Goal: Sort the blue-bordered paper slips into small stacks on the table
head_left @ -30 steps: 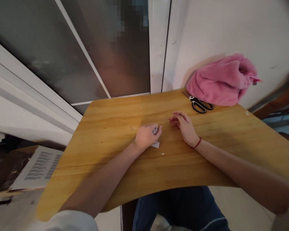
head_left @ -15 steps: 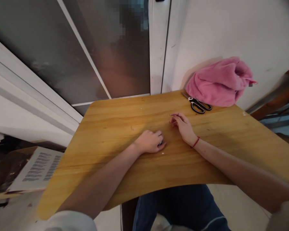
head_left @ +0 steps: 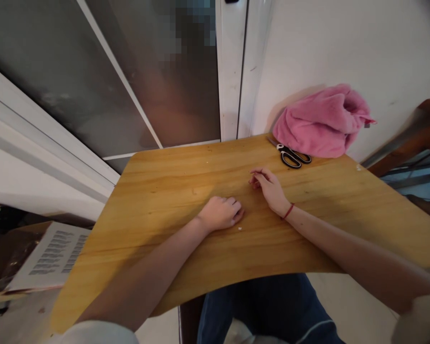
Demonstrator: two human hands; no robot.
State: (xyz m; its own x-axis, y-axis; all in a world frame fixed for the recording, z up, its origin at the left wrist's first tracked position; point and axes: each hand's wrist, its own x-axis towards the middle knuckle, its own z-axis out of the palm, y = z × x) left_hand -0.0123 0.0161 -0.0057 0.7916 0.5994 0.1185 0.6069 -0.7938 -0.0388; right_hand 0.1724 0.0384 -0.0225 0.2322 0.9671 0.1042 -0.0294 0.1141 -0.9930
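My left hand (head_left: 222,213) rests on the wooden table (head_left: 157,191) with its fingers curled into a loose fist. Whatever it may hold is hidden inside the fingers. A tiny white scrap (head_left: 240,228) lies just in front of it. Slightly farther away, my right hand (head_left: 268,188) stands on its edge, a red bracelet (head_left: 288,211) around the wrist. Its fingers bend inward toward the thumb, and I cannot make out anything between them. Beyond this hand are black-handled scissors (head_left: 290,156), their blades pointing to the back left.
A pink plush bag (head_left: 318,122) sits at the table's back right against the white wall (head_left: 308,43). Behind the table is a sliding door (head_left: 186,105) with dark panes. On the left, below table height, is a cardboard box (head_left: 39,234) with a printed sheet (head_left: 53,253).
The fingers of my left hand have closed further, covering a small dark thing that showed between them. My right hand keeps its pose. The whole view has shifted slightly.
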